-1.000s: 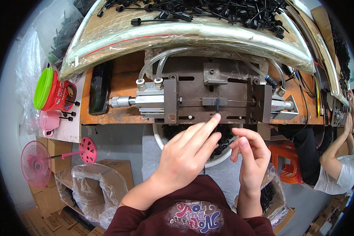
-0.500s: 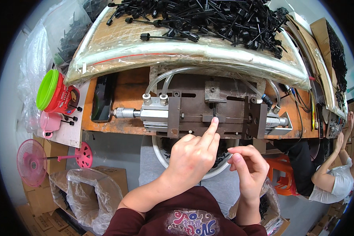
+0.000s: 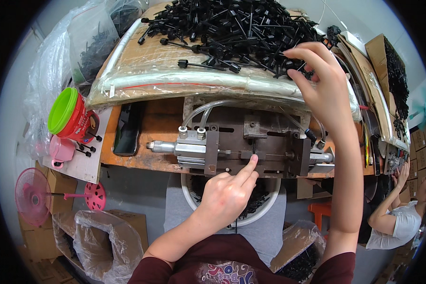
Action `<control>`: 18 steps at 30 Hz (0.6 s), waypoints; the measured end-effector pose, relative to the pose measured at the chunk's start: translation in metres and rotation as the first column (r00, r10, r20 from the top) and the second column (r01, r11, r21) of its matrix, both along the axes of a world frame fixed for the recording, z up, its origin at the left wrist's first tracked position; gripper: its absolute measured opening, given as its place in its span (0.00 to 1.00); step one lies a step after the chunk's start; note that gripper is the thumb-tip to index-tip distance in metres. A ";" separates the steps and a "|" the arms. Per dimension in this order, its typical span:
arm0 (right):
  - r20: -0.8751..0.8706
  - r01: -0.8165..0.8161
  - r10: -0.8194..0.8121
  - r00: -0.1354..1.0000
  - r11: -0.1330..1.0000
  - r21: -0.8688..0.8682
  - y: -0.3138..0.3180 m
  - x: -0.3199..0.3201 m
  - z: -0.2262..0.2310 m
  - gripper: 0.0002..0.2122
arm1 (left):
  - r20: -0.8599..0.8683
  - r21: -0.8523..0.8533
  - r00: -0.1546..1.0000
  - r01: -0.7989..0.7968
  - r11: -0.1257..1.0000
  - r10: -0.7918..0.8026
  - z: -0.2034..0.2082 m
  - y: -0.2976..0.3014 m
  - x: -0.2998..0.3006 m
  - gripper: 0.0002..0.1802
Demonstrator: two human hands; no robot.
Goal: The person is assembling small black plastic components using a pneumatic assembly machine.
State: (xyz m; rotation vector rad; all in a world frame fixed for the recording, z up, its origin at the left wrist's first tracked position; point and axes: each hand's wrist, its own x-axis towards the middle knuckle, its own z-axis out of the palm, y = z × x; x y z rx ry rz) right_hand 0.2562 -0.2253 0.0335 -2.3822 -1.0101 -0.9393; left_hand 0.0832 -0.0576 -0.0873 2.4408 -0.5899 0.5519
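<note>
From the left, we see a pink mug (image 3: 61,150) just beside a red bucket (image 3: 80,122), then a dark phone-like slab (image 3: 127,130) on the bench. Our left hand (image 3: 227,195) points its index fingertip onto the middle of the brown metal fixture (image 3: 281,128), at the near end of a slim black part (image 3: 254,146); whether its tucked fingers close on anything, we cannot tell. Our right hand (image 3: 317,78), thumb and fingers apart, reaches over the right side of the black-part pile (image 3: 222,35), while a co-worker (image 3: 397,218) sits at far right.
</note>
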 end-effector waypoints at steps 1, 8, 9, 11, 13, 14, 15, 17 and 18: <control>-0.048 -0.013 0.010 0.999 0.998 -0.061 0.003 0.009 0.006 0.14 | -0.024 -0.025 1.000 0.013 1.000 -0.014 0.002 0.002 -0.003 0.13; 0.092 0.178 -0.152 0.984 0.820 -0.543 0.011 0.050 0.015 0.27 | -0.118 -0.240 0.969 0.182 0.954 -0.215 0.003 0.015 -0.030 0.14; 0.066 0.155 -0.142 0.988 0.812 -0.562 0.014 0.049 0.013 0.30 | -0.141 -0.256 0.962 0.191 0.948 -0.232 0.002 0.015 -0.035 0.15; -0.005 0.148 -0.182 0.983 0.816 -0.558 0.018 0.042 0.012 0.30 | -0.178 -0.266 0.952 0.196 0.944 -0.247 0.002 0.016 -0.042 0.19; -0.033 0.140 -0.191 0.981 0.817 -0.560 0.018 0.039 0.013 0.30 | -0.180 -0.264 0.948 0.209 0.942 -0.261 -0.002 0.018 -0.045 0.21; -0.027 0.133 -0.179 0.983 0.816 -0.563 0.016 0.041 0.012 0.29 | -0.182 -0.263 0.946 0.215 0.941 -0.267 -0.004 0.018 -0.046 0.22; -0.019 0.130 -0.171 0.985 0.814 -0.566 0.013 0.042 0.012 0.29 | -0.179 -0.267 0.944 0.226 0.937 -0.279 -0.006 0.019 -0.047 0.22; 0.007 0.132 -0.154 0.988 0.826 -0.548 0.012 0.044 0.008 0.26 | -0.173 -0.275 0.938 0.247 0.929 -0.301 -0.009 0.018 -0.048 0.23; 0.021 0.133 -0.145 0.989 0.833 -0.537 0.012 0.045 0.008 0.25 | -0.155 -0.281 0.937 0.263 0.923 -0.314 -0.010 0.018 -0.048 0.23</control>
